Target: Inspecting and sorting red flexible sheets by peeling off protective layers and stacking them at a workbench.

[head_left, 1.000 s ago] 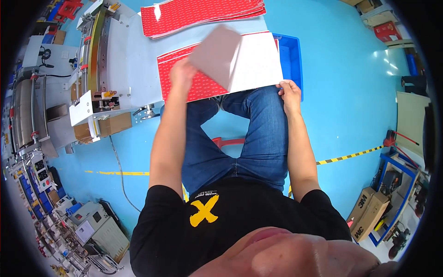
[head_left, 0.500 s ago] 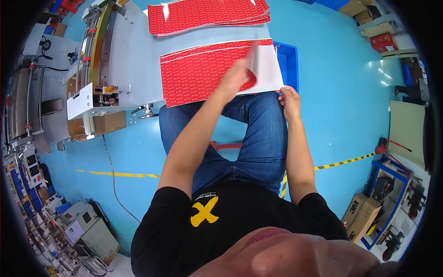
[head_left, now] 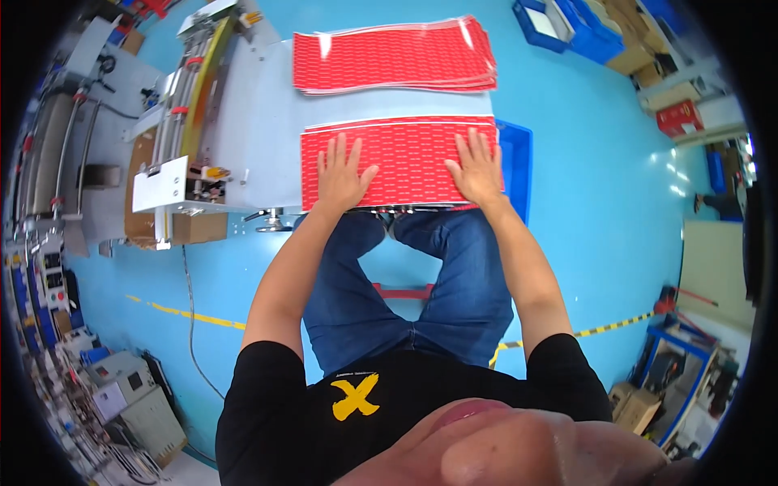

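Observation:
Both palms lie flat on a stack of red printed sheets (head_left: 409, 166) with white edges, at the front of the grey table. My left hand (head_left: 340, 178) presses on its left part, fingers spread and pointing away from me. On the right part rests my right hand (head_left: 478, 172), also with spread fingers and nothing gripped. A second stack of red sheets (head_left: 393, 58), shiny and a little fanned at its right end, lies farther back.
A roller machine (head_left: 190, 105) stands on the table (head_left: 267, 130) to the left. Beside the table's right edge sits a blue bin (head_left: 516, 174). My legs (head_left: 470, 275) are under the front edge. More blue bins (head_left: 587, 32) stand at the far right.
The left hand was over a curled red sheet beside a bare white area, with the right hand pinching the white corner. Now both hands lie flat, and red covers that area.

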`<state>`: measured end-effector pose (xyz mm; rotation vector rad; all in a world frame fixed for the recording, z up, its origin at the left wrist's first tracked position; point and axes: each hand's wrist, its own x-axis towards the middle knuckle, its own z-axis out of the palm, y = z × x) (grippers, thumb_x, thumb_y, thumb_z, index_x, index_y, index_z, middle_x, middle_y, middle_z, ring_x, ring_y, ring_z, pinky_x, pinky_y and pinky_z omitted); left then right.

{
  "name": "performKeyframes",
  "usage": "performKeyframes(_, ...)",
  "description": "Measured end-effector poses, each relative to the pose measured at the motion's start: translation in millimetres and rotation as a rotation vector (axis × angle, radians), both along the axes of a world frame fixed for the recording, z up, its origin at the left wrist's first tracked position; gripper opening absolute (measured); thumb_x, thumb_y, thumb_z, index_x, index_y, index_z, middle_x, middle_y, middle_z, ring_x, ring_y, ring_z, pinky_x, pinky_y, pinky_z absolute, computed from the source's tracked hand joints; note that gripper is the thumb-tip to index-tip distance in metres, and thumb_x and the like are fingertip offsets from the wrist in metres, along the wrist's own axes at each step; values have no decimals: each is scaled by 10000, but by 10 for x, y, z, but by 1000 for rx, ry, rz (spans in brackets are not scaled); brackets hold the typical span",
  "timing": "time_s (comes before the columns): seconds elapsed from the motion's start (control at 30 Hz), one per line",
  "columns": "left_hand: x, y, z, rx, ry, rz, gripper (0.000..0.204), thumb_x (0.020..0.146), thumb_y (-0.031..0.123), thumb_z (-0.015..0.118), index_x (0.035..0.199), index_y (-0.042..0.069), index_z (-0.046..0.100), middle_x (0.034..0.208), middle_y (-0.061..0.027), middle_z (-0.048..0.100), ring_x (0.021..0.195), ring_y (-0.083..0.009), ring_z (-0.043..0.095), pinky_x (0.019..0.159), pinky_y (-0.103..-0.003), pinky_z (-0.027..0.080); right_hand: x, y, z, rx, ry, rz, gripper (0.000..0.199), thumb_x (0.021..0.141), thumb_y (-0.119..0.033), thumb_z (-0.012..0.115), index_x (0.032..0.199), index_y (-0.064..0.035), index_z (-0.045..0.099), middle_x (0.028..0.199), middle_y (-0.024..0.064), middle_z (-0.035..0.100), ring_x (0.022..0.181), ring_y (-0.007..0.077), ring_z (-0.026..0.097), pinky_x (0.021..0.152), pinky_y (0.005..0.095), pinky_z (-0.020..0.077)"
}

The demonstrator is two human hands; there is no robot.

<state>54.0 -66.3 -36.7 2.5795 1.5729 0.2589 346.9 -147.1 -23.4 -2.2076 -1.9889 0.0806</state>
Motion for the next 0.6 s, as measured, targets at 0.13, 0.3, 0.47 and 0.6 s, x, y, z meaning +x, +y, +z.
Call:
performKeyframes(0.13,-9,397,55,35,-53,-18,724,904,507,603,1430,39,433,1451,-248,422,1359,-412,379,1112,-576,281,10,110,-29,-89,-92,-62,678,979,-553,423,1532,-173,326,1609,186,197,1487,390,151,1169,613,111)
performKeyframes(0.3,-86,1758,557,292,-178,500,558,859,393,700,1242,16,550,1206,-236,589,1115,-416,570,943,-521,452,15,118,-54,-131,-107,-90,702,967,-568,439,1533,-169,325,1607,201,192,1481,415,149,1169,611,113)
performKeyframes(0.47,-288,2262,858,34,-42,482,364,898,335,651,1095,33,609,1041,-191,692,923,-367,677,794,-482,524,31,124,-73,-76,-95,-85,710,948,-593,459,1517,-179,366,1594,211,226,1473,423,170,1157,628,125)
performKeyframes(0.6,-371,1954,927,-3,-390,472,264,932,260,584,1035,20,617,929,-193,705,846,-355,695,780,-457,530,55,93,-126,-23,-79,-88,660,960,-527,483,1487,-135,412,1581,201,261,1468,397,202,1177,575,132)
